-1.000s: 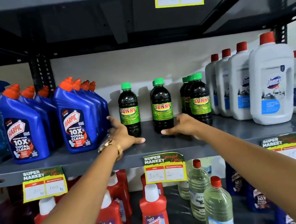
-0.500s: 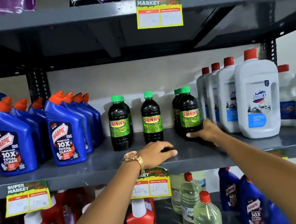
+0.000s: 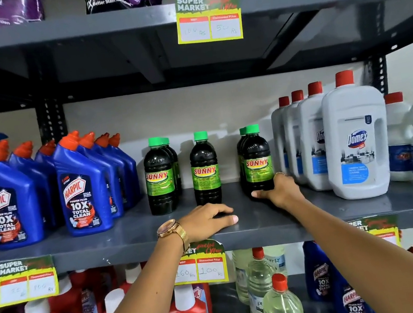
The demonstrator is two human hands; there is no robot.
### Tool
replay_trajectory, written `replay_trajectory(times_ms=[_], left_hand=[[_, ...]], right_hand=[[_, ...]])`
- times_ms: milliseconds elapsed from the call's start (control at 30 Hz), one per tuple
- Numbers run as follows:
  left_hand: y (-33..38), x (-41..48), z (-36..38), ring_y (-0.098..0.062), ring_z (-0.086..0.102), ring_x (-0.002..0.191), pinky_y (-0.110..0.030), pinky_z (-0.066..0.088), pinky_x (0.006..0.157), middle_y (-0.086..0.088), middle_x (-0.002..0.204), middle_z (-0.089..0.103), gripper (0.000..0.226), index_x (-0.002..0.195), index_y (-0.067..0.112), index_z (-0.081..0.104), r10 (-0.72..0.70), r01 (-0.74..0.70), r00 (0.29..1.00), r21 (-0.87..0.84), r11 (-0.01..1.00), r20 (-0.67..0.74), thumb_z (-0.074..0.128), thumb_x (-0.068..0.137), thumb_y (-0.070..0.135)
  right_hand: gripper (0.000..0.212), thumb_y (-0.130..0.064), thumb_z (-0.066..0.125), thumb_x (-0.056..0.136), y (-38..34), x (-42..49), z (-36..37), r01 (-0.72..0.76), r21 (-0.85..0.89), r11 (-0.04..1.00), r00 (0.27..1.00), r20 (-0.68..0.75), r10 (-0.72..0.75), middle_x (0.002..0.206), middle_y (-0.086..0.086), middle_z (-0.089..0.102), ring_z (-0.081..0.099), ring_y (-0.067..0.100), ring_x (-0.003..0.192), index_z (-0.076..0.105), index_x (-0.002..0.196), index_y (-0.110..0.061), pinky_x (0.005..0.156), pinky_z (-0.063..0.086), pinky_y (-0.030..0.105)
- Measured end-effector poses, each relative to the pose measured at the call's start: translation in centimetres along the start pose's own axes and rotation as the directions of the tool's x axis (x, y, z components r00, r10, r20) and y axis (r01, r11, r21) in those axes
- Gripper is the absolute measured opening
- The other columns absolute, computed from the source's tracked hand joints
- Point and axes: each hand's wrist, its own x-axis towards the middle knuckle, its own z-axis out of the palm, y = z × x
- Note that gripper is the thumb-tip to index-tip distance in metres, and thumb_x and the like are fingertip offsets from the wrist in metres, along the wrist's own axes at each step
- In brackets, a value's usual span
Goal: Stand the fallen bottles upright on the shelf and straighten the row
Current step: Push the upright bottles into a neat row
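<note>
Three groups of dark Sunny bottles with green caps stand upright on the grey shelf (image 3: 131, 233): a left group (image 3: 159, 179), a single middle bottle (image 3: 204, 170) and a right group (image 3: 256, 159). My left hand (image 3: 207, 220), wearing a gold watch, rests palm-down on the shelf just in front of the middle bottle and holds nothing. My right hand (image 3: 283, 194) wraps the base of the front bottle in the right group, thumb in front and fingers behind. No bottle lies on its side in view.
Blue Harpic bottles (image 3: 84, 190) crowd the shelf on the left; white Domex jugs (image 3: 355, 139) stand close on the right of my right hand. Price tags hang on the shelf edges. Red Harpic and clear bottles fill the shelf below, bags the shelf above.
Both hands have shifted right along the shelf: the left from beside the left group to in front of the middle bottle, the right onto the right bottle's base. My view has tilted upward.
</note>
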Motion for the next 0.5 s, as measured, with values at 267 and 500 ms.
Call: replay_trajectory(times_ms=[267,500], left_hand=[[-0.2,0.0,0.1,-0.014,0.036,0.136,-0.032,0.026,0.110,0.007,0.147,0.043,0.050,0.138,0.028,0.049,0.004,-0.004,1.000,-0.026,1.000,-0.011,0.047,0.093,0.049],[0.0,-0.3,0.0,-0.014,0.041,0.133,-0.029,0.029,0.107,0.006,0.144,0.048,0.050,0.135,0.025,0.052,0.002,-0.003,1.000,-0.024,1.000,-0.028,0.048,0.093,0.050]], right_hand=[[0.061,-0.034,0.076,0.078,0.1,-0.1,-0.2,-0.001,0.042,0.999,0.999,0.047,-0.001,0.125,0.020,0.061,0.058,0.035,0.114,0.054,0.125,-0.001,0.097,0.047,0.039],[0.073,-0.040,0.084,0.065,-0.2,-1.1,-0.9,0.016,0.136,0.991,0.997,-0.078,-0.006,0.122,0.019,0.062,0.059,0.034,0.114,0.054,0.118,0.000,0.093,0.049,0.039]])
